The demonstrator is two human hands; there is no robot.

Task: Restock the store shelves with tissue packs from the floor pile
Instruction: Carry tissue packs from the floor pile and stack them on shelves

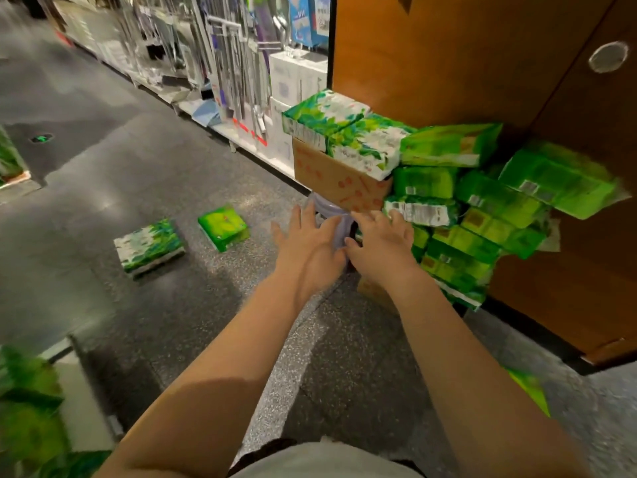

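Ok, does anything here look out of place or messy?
Yes. Two green tissue packs lie loose on the grey floor, one patterned green-and-white and one bright green, apart from the pile. The green pack pile against the wooden panel is jumbled, packs tilted at odd angles beside the cardboard box.

There is only 1 view, from a camera on the person's head. It looks forward and down along both bare arms to the speckled grey floor (144,174). It sits close above the heap of bright green tissue packs (482,215) on the right. The long white store shelves (220,98) run away far off, up top.
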